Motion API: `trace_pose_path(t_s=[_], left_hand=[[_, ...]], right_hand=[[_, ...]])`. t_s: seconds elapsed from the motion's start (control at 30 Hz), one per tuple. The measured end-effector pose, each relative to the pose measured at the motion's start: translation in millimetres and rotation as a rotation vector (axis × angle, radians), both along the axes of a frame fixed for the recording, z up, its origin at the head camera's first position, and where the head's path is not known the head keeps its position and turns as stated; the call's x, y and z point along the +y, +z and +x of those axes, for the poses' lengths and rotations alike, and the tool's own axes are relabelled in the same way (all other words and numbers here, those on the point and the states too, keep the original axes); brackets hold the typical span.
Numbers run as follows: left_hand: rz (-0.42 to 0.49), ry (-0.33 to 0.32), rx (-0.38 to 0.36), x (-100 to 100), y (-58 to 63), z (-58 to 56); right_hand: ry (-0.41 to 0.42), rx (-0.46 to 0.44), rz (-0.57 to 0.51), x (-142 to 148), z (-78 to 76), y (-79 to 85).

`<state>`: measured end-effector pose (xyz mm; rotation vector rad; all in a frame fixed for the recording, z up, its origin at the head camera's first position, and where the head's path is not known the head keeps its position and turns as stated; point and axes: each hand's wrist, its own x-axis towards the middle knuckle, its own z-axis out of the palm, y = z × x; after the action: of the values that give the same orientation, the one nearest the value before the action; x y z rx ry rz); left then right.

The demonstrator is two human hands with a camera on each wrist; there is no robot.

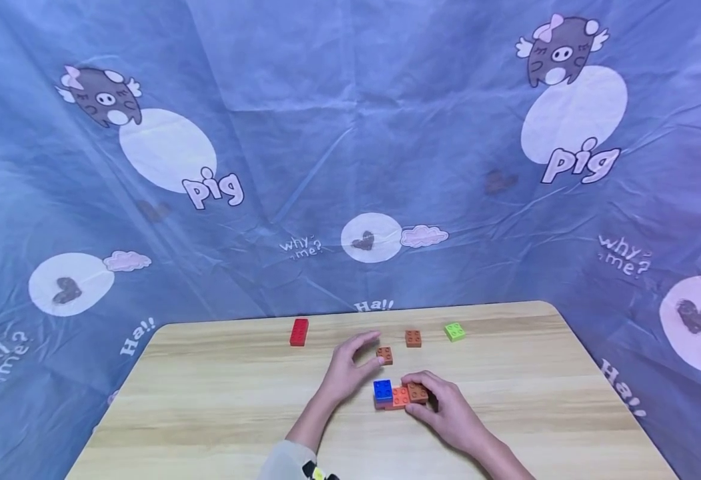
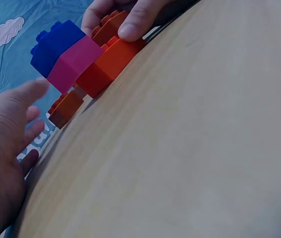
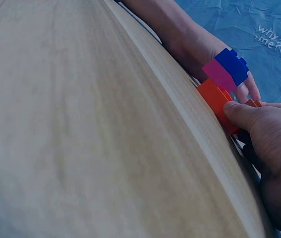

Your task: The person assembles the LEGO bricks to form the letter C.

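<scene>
A small assembly of toy building bricks lies on the table: a blue brick (image 1: 383, 389) on a pink brick (image 2: 74, 64), which sits at the left end of a long orange brick (image 1: 399, 398). On the orange brick's right end is a brown brick (image 1: 417, 393). My right hand (image 1: 451, 408) pinches this brown end between thumb and fingers. Beyond the assembly, a loose brown brick (image 1: 386, 355) rests on the table. My left hand (image 1: 345, 368) is beside it, thumb and fingers spread apart. The thumb tip overlaps the brick's edge in the head view; I cannot tell whether they touch.
Along the back of the wooden table (image 1: 206, 387) lie a long red brick (image 1: 299, 332), another brown brick (image 1: 413, 339) and a light green brick (image 1: 455, 331). A blue printed cloth (image 1: 302, 133) hangs behind the table and at its sides.
</scene>
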<state>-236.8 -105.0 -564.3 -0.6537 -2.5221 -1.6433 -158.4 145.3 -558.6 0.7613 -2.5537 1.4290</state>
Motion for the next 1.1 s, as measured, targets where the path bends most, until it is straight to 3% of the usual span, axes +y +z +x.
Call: trace_pose_path(t_s=[0.2,0.37,0.47,0.73,0.97,1.1], left_hand=[[-0.122,-0.014,0.039,3,1.1,-0.6],[-0.128,-0.019,0.088,4,0.1,-0.6],[-0.112,0.002,0.075,4,-0.2,-0.2],[0.123,0.112,-0.048,1,0.7,5.8],[0.334,0.104,-0.104,-7,2.5,24.2],[0.401,0.082,-0.091,-9,4.4,38.6]], right_hand=[[0.014,0.009,-0.007,1,0.1,-1.5],[0.014,0.023,-0.006,1,-0.1,-2.4],[0.010,0.030,0.003,2,-0.5,-3.1],[-0.003,0.006,0.011,3,-0.6,-2.4],[0.000,-0.005,0.009,1,-1.1,-1.2],[-0.007,-0.025,0.014,1,-0.3,-1.5]])
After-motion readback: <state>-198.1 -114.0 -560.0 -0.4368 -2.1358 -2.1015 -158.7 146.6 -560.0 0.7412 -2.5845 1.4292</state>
